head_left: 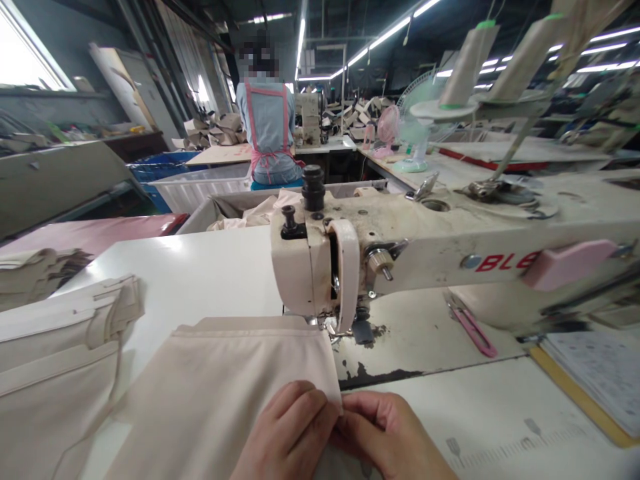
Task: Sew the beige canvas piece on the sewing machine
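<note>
1. Here, at the far left of the frame, a stack of folded beige pieces (55,360) lies on the white table (210,273), with a darker pile of strips (35,273) above it by the left edge.
2. The beige fabric panel (225,387) fills the lower middle: smooth, pale tan, with a stitched folded hem along its top edge, which runs under the sewing machine (320,260) head.
3. The left hand (287,433), at the bottom centre, has its fingers curled and closed on the panel's right-hand corner, thumb against the cloth.
4. The right hand (393,433), just beside it and touching it, pinches the same corner with fingers bent shut.
5. In the upper middle, a pale bin (200,217) behind the machine holds loose beige cloth (260,210); a blue crate (160,167) sits further left, its contents not visible.
6. A person in a pink-strapped apron (270,130) sits beyond, back turned.
7. Pink thread snips (473,327) lie on the machine bed to the right; a stack of papers (595,373) sits at the lower right.
</note>
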Motion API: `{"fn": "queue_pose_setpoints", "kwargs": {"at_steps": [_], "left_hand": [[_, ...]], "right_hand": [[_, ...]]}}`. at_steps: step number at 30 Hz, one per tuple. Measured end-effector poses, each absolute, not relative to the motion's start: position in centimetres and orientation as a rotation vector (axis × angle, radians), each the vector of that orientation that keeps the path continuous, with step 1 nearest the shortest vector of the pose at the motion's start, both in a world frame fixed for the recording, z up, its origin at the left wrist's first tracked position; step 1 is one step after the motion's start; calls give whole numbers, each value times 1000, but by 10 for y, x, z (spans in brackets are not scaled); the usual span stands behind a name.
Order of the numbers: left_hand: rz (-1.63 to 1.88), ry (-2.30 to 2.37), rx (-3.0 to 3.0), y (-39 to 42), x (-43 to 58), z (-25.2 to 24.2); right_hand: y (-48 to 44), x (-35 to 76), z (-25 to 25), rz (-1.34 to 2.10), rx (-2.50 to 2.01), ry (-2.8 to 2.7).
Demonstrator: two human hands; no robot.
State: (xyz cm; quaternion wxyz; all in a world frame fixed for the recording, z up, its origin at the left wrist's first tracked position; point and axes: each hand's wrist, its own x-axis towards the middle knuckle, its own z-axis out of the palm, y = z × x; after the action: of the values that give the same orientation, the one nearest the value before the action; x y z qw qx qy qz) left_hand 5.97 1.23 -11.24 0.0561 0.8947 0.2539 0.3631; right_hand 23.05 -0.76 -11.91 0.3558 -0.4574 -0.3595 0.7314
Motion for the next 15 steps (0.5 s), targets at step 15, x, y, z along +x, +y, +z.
{"fn": "queue_pose_setpoints", "kwargs": {"at_steps": [15], "left_hand": [[1057, 822, 2721, 8, 59, -113]], "right_hand": [[-7, 251, -128, 848, -1186, -1825]]}}
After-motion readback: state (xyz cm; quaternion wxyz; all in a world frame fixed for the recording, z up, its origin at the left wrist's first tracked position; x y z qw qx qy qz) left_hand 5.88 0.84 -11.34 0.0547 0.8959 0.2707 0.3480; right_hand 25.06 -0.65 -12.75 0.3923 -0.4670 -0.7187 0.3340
